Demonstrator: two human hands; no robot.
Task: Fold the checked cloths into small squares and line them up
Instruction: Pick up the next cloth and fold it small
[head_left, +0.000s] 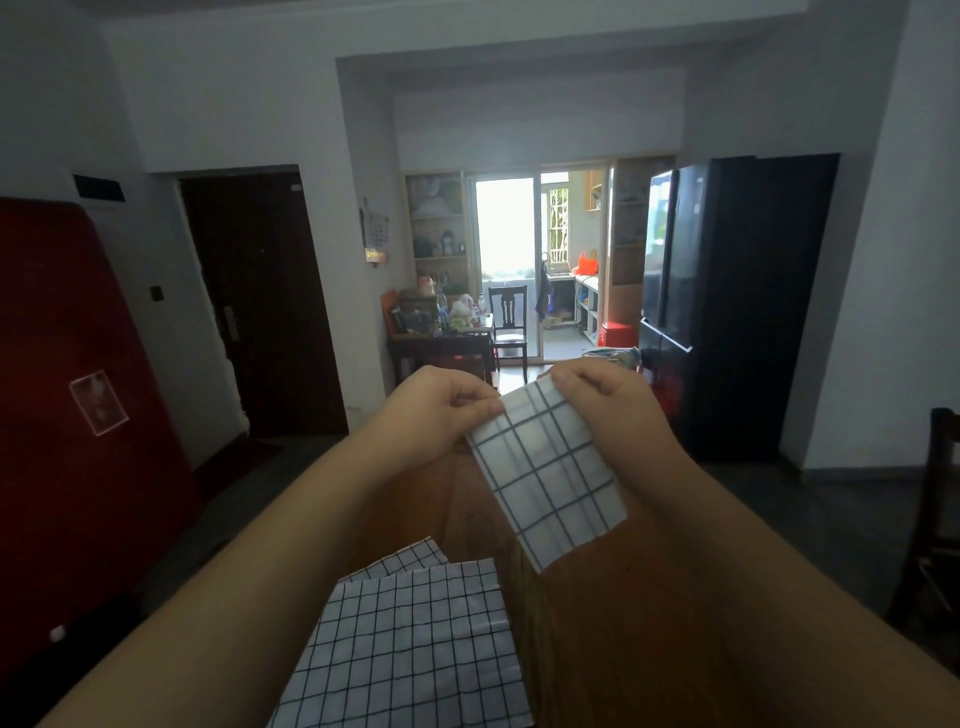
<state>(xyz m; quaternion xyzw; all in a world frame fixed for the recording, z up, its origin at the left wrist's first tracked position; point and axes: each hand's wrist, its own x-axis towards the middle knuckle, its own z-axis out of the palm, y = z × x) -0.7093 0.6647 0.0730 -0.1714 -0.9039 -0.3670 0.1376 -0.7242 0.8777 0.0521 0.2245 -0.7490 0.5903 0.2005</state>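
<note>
Held only by its top edge above the table (597, 639), the cloth (545, 478) could slip a corner and fold crooked if either pinch loosens. The fingers of the left hand (441, 410) and right hand (602, 395) are curled close, each pinching a top corner; other checked cloths (415, 644) lie flat below.

White dark-checked cloths (415, 649), brown table (623, 649)
</note>
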